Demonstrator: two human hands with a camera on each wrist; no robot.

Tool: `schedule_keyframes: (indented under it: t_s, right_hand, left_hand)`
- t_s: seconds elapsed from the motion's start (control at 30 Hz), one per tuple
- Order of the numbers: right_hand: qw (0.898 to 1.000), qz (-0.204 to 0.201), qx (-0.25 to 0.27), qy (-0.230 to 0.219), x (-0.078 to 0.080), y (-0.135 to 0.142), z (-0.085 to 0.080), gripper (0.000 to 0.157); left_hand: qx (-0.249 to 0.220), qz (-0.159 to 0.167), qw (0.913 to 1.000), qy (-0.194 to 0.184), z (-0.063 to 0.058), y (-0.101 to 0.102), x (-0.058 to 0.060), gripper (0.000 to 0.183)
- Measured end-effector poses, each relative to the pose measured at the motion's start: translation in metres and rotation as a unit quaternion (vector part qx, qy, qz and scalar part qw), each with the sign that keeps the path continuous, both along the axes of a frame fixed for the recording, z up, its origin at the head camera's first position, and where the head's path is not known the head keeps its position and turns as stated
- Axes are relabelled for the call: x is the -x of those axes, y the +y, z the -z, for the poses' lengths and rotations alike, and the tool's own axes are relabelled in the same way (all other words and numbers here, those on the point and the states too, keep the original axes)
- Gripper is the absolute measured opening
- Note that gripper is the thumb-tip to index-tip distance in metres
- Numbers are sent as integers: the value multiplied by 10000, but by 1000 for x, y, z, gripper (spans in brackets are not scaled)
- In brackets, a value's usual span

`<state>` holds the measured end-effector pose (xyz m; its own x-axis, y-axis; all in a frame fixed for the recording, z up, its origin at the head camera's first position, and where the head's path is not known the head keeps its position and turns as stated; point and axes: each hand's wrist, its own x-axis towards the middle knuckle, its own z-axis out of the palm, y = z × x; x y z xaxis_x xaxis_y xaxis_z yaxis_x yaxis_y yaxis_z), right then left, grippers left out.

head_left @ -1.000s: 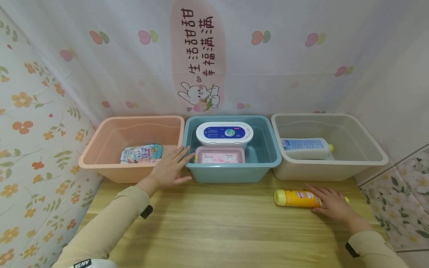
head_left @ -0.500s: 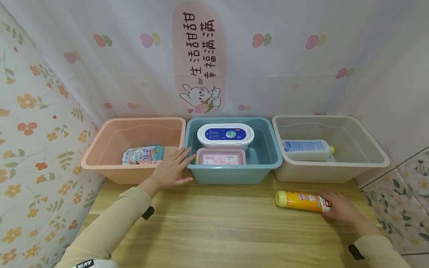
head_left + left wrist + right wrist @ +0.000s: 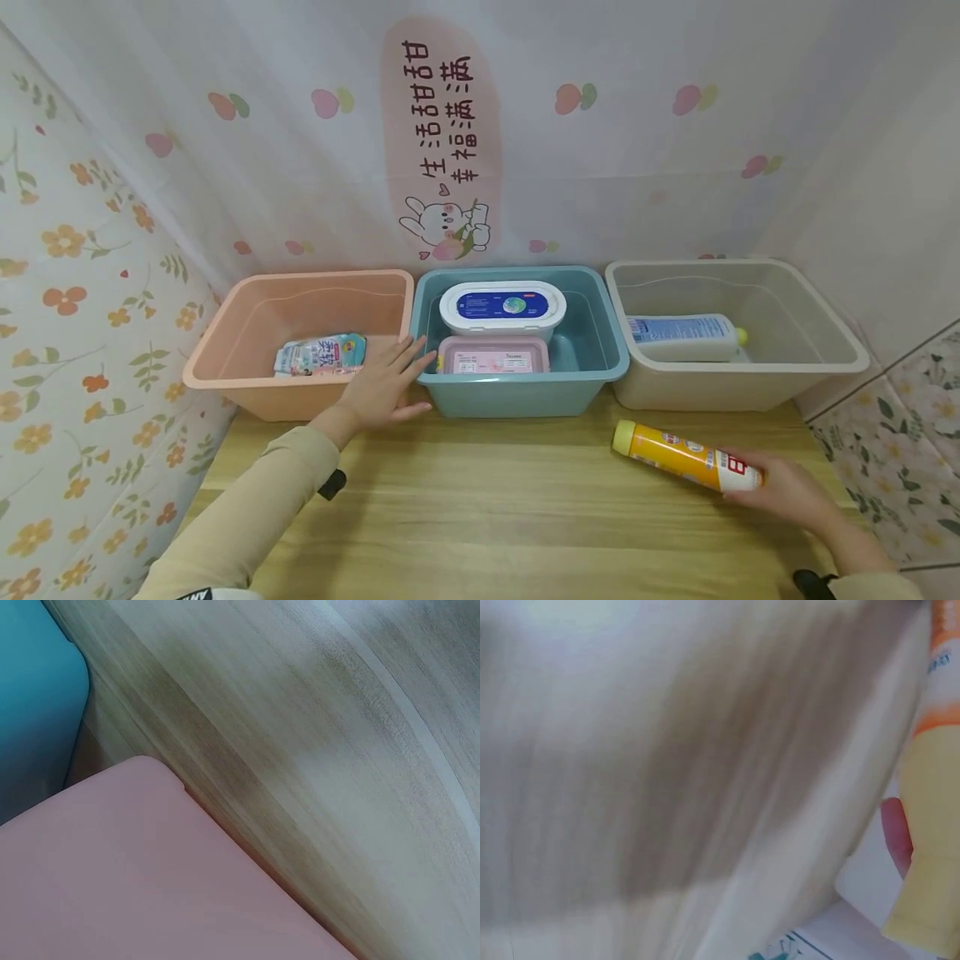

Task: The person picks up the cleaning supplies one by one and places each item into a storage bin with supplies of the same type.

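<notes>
An orange-yellow plastic bottle (image 3: 675,454) with a pale yellow end and a white, red-printed section slants over the table in the head view. My right hand (image 3: 787,492) grips it by the white section. In the right wrist view, the bottle (image 3: 934,787) runs along the right edge, a fingertip (image 3: 896,834) showing beside its yellow part. My left hand (image 3: 378,387) rests with fingers spread at the neighbouring rims of a peach bin (image 3: 258,383) and a blue bin (image 3: 517,398). Only bin walls and wood show in the left wrist view; that hand is hidden there.
Inside the peach bin lies a small printed pouch (image 3: 320,354). A white oval tub (image 3: 502,308) and a pink box (image 3: 492,356) sit in the blue bin. The beige bin (image 3: 738,385) at right contains a white bottle (image 3: 682,337). Wooden tabletop (image 3: 480,508) extends in front.
My right hand has closed around the bottle's right end, which has swung nearer to me, so the bottle now slants. My left hand has stayed at the bin rims.
</notes>
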<state>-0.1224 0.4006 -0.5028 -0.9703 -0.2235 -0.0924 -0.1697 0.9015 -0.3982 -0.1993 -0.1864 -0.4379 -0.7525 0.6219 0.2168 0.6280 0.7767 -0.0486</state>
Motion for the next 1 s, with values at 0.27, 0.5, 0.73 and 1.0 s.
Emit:
schedule_keyframes:
  t_s: [0.27,0.5,0.73,1.0]
  right_hand:
    - [9992,311,192,-138,-7,-2,-22,73]
    - [9973,428,411,-427,-12,-1,-38,71]
    - [9944,463,619,-717,-12,6,-56,71]
    - [9928,453,731,-835,-9,12,-73,67]
  left_hand:
    - [47,-38,10000,41,1,-1,-1,76]
    - [89,-36,10000,19,-1,1,-2,76]
    - [65,-15,10000,25,0,1,-1,75]
    - [-26,70,9999,72,2,-1,0,76]
